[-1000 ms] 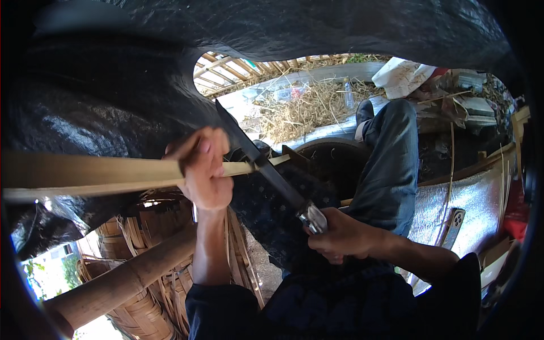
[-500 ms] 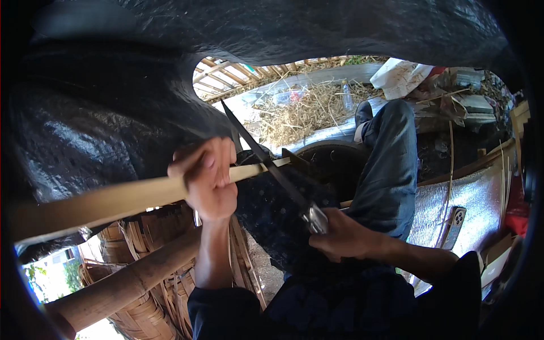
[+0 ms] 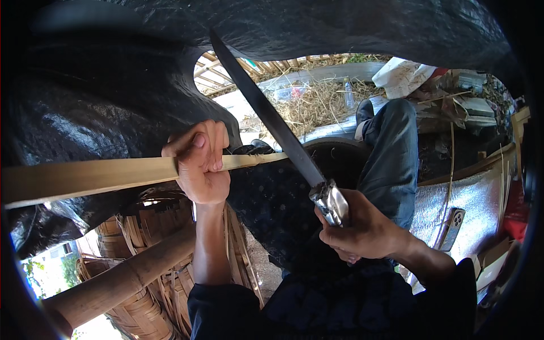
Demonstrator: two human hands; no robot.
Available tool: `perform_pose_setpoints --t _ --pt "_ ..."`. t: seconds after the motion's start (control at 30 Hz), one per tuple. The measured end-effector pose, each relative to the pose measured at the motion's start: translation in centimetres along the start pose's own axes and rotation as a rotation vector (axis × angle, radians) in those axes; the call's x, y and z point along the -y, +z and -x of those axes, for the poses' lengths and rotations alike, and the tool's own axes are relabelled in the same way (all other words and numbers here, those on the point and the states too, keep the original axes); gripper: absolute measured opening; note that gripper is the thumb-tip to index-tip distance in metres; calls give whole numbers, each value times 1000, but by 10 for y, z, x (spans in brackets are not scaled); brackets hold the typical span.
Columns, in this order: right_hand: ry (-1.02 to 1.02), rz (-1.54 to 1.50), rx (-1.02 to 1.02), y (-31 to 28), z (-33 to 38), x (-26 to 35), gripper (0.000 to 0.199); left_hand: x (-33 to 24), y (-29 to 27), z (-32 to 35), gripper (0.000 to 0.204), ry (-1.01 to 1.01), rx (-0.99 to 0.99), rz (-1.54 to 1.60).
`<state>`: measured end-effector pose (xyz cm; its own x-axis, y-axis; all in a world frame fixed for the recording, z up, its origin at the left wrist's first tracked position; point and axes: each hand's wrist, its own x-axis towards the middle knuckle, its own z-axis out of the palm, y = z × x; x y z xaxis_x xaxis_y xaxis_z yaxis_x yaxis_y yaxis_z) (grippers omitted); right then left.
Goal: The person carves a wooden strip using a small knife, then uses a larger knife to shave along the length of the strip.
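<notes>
My left hand [image 3: 203, 161] is closed round a long, flat, pale bamboo strip [image 3: 90, 180]. The strip runs from the left edge, through my fist, to a thin end over my lap near the dark round rim. In my right hand [image 3: 362, 226] is a machete [image 3: 263, 113], gripped by its shiny, silvery handle. Its long dark blade points up and to the left, with the tip over the black plastic sheet. The blade crosses just by the strip's far end; whether they touch I cannot tell.
Black plastic sheeting [image 3: 102, 119] hangs ahead and to the left. Below left are a thick bamboo pole [image 3: 130, 277] and woven bamboo baskets [image 3: 141, 317]. Dry straw [image 3: 306, 113] lies beyond my feet. A phone [image 3: 452, 229] rests on the silvery sheet [image 3: 425, 218] at right.
The machete has swung up, its handle and my right hand rising slightly and its tip now higher. My left hand and the strip have shifted up a little.
</notes>
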<state>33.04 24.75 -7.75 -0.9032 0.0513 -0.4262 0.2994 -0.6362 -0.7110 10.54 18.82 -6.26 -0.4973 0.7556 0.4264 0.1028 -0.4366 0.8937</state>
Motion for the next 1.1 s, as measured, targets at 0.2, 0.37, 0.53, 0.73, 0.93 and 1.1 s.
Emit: perform_pose_setpoints --t 0.2,0.37,0.53,0.73,0.93,1.1 --pt "79 -32 62 -1 -7 -32 18 0 11 1 40 13 -38 -44" --pt "112 31 47 0 -12 -33 16 5 15 4 46 53 -64 -108" --pt "136 -5 79 -5 -15 -42 16 7 7 6 31 81 -14 -204" --pt "30 159 36 -2 -10 -14 16 10 0 5 29 47 -44 -223" --pt "-71 -225 5 9 -3 -12 13 9 0 4 28 65 -70 -311" --pt "81 -161 25 -1 -13 -35 16 16 8 -2 34 105 10 -385"
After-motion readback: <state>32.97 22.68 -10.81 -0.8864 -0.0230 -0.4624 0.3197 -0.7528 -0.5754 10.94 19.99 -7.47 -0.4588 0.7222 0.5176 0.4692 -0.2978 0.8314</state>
